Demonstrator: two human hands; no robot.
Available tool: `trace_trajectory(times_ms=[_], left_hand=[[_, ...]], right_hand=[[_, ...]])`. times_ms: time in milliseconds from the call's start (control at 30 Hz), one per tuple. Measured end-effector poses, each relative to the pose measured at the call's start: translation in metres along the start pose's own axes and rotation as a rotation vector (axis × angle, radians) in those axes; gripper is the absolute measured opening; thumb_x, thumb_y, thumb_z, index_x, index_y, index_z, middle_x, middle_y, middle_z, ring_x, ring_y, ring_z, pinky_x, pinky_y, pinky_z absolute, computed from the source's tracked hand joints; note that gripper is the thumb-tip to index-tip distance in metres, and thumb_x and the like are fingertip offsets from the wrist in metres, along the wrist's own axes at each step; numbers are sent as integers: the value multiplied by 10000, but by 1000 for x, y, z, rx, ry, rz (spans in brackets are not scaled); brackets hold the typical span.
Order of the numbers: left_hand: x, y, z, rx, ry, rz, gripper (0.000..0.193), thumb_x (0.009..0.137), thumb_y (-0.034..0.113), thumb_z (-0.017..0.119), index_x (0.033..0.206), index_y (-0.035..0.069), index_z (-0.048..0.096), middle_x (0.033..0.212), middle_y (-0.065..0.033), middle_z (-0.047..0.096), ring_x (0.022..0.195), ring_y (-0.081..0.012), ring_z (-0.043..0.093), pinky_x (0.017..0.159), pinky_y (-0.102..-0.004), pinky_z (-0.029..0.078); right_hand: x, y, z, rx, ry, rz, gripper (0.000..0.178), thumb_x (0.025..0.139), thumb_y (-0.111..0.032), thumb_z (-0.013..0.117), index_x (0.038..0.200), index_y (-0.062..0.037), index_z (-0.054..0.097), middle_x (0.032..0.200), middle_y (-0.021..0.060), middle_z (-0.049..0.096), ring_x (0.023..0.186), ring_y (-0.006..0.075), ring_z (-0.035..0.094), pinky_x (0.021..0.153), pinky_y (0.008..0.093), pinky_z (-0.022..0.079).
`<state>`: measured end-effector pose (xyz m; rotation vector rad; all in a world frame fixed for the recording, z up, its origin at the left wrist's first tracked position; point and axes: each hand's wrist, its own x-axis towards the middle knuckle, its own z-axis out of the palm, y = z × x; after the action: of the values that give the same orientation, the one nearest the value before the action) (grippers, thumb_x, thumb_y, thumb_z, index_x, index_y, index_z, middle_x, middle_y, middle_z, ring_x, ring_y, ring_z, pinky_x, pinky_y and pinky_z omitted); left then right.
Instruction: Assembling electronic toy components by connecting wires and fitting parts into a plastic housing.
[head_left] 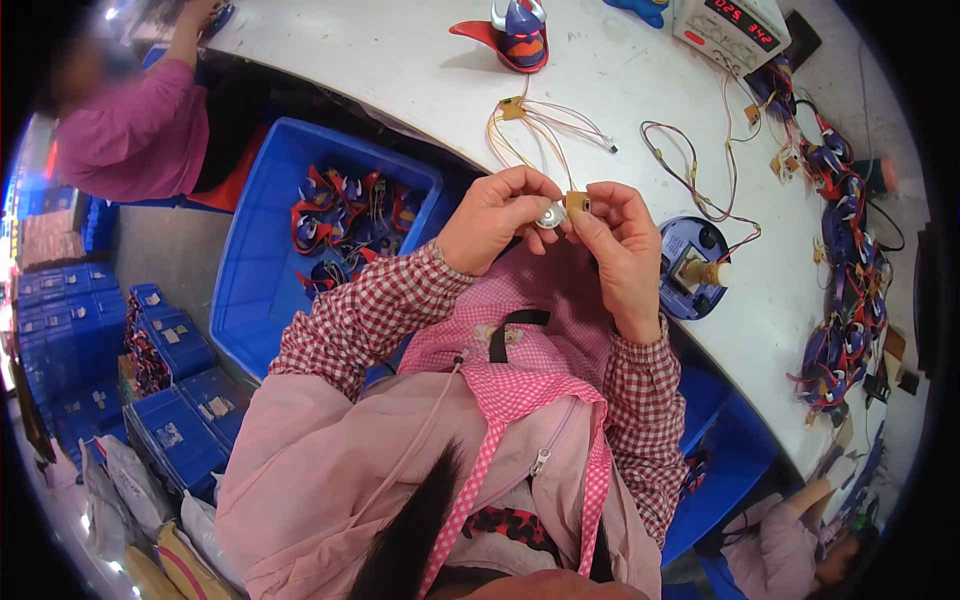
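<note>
A small round silver metal disc (549, 216) and a small tan square part (577, 204) sit side by side, held up in front of the person's chest, just short of the edge of the white worktable (420, 70). The left hand (497, 218) pinches the disc between curled fingertips and thumb. The right hand (618, 248) pinches the tan part the same way, fingers closed around it. The two hands nearly touch.

On the table just beyond them lies a loose bundle of thin yellow, red and white wires (545, 125). To the right stands a round blue plastic base (692, 266) with a cream peg rising from it.

Below the left hand, a large blue plastic crate (262, 250) holds a heap of red and blue toy shells. Further left, stacked blue bins (175, 400) hold more small parts. Another person in a pink sleeve (130, 130) leans on the table at far left.
</note>
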<state>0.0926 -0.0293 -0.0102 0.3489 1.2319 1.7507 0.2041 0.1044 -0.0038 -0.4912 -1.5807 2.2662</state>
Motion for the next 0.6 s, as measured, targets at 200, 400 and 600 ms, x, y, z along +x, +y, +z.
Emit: trace_trajectory(times_ms=[200, 400, 600], left_hand=[[7, -4, 2, 7, -7, 1, 182, 919, 163, 570, 1006, 4, 582, 838, -50, 620, 672, -106, 606, 547, -195, 490], [10, -3, 2, 62, -4, -9, 179, 912, 187, 588, 943, 11, 583, 806, -39, 616, 623, -73, 581, 510, -173, 465], [12, -1, 1, 141, -6, -24, 177, 910, 192, 594, 939, 18, 579, 804, -30, 613, 597, -58, 567, 493, -155, 449]], right_hand=[[-3, 3, 3, -25, -8, -13, 252, 873, -30, 616, 1106, -1, 522, 933, 49, 597, 809, 86, 597, 715, 194, 490], [-7, 1, 9, -154, 56, -127, 203, 863, -23, 624, 1050, -2, 550, 947, 48, 580, 774, 89, 570, 684, 193, 469], [-5, -10, 3, -788, 48, -501, 170, 820, 12, 636, 983, -10, 591, 899, 95, 558, 735, 162, 600, 606, 250, 487]])
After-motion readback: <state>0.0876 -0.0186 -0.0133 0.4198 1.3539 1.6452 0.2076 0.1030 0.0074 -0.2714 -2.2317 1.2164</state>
